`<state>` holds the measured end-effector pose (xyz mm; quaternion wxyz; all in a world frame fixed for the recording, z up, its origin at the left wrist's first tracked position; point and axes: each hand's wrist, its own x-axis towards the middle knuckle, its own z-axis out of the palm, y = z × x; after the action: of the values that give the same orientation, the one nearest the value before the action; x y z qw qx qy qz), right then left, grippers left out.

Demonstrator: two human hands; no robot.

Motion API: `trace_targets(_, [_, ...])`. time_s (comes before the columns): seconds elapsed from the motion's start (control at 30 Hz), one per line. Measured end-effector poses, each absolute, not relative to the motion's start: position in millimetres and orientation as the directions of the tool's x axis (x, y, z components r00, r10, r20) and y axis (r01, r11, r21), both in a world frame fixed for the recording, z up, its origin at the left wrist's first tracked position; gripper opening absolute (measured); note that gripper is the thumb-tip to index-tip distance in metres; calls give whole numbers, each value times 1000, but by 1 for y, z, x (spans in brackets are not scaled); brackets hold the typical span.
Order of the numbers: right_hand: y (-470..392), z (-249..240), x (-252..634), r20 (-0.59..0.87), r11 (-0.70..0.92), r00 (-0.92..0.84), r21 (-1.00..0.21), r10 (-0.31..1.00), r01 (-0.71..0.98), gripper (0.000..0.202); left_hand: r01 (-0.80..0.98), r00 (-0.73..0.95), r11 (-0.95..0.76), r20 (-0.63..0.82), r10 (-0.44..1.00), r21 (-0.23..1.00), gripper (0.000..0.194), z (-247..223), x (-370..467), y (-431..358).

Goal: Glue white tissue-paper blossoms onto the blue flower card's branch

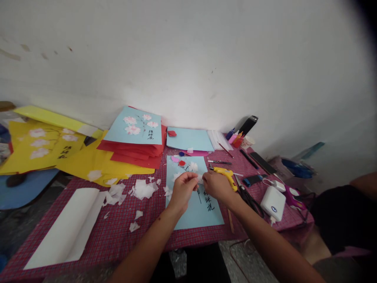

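Over a light blue sheet (191, 218) with black brush characters and white paper blossoms, my two hands are close together. My left hand (185, 190) is pinched, with thumb and forefinger meeting at a small piece of white paper (200, 179). On the other side of that piece, my right hand (216, 185) has its fingers curled and closed at the paper's edge. A red dab (182, 163), a pink piece (174, 159) and a dark blue dab (182, 154) lie around the sheet's top edge. Torn white paper scraps (144, 189) lie left of the sheet.
A folded white sheet (66, 228) lies at left, with yellow sheets (112, 167) behind. Red sheets (138, 151) are stacked under a blue flower picture (134, 127). At right are a yellow glue gun (225, 173), black scissors (249, 199) and a white power bank (273, 202). Another person sits far right.
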<state>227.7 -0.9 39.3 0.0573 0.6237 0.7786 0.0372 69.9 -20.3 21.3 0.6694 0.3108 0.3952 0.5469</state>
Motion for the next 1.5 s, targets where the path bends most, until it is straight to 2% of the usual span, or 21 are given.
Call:
trace_targets(0.23, [1,39,222,-73,228,-219,153,973,962,20,-488,88,212,-194,977,847,18,22,70,-20])
trace_targets(0.5, [-1,39,219,-68,228,-220,126,973,966,23,-492,85,201,-183,979,847,21,20,69,-19])
trace_targets(0.67, [-11,43,236,41,182,-185,52,982,982,25,-479,82,199,-182,980,855,18,20,69,-19])
trace_targets(0.8, [-32,44,260,186,163,-133,-159,973,974,21,-462,83,199,-181,980,864,19,21,69,-19])
trace_targets(0.87, [-48,36,270,236,161,-82,-339,968,927,19,-456,78,200,-184,980,867,19,20,68,-19])
trace_targets(0.97, [-73,14,279,260,112,74,-633,963,766,25,-454,65,196,-188,980,869,20,19,68,-17])
trace_targets(1.03, [-87,-2,281,256,84,167,-744,952,663,31,-453,59,186,-178,982,872,21,18,67,-16])
trace_targets(1.1, [-95,-15,281,262,86,208,-792,942,605,34,-451,46,165,-162,986,877,23,18,66,-15])
trace_targets(1.27, [-93,-27,280,246,118,138,-795,959,595,31,-467,-52,80,-117,992,881,34,17,58,-7])
trace_targets(1.33, [-89,-26,280,249,142,91,-776,964,614,29,-424,-99,20,-68,993,905,32,14,56,-2])
trace_targets(1.43, [-85,-22,279,250,162,37,-729,968,665,26,-241,-159,-90,52,986,966,21,11,52,1])
trace_targets(1.5, [-87,-16,279,225,164,-15,-661,974,732,24,-89,-101,-132,123,987,987,23,12,48,-5])
